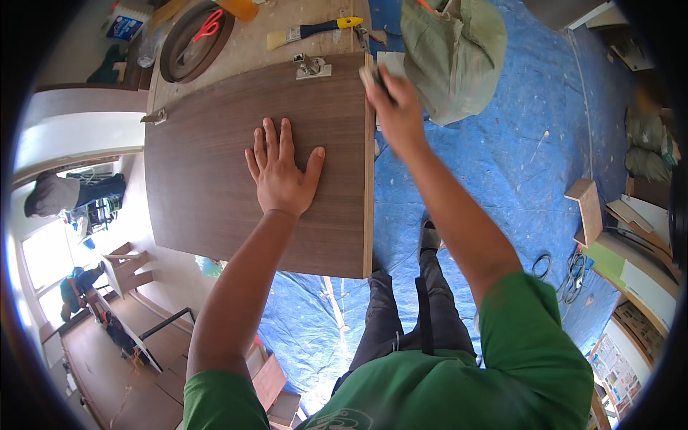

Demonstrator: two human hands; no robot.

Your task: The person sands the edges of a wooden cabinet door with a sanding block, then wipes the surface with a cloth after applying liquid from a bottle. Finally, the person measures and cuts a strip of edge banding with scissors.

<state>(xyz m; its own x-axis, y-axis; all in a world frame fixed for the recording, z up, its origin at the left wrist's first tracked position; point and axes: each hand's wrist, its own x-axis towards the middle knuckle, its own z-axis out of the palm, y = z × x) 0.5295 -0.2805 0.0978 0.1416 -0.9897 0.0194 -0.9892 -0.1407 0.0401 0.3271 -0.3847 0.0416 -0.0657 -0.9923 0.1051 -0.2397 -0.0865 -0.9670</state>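
Evidently, you are standing over a wide blue plastic tarp spread across the floor, with the flat, dark brown wood-grain panel lying before you on a light tan wooden worktable, its near end jutting out past the tabletop. Your left hand is pressed flat on the panel's face, fingers spread and grasping nothing. Your right hand is curled at the panel's far right corner. Two silvery metal hinges already sit on the panel, one near that corner, the other at the far left. The small, pale-and-dark block is gripped in your right fingers; blur hides whether it touches the pale right edge. That edge seems to be the part in progress; how much remains along it, you cannot tell from here.
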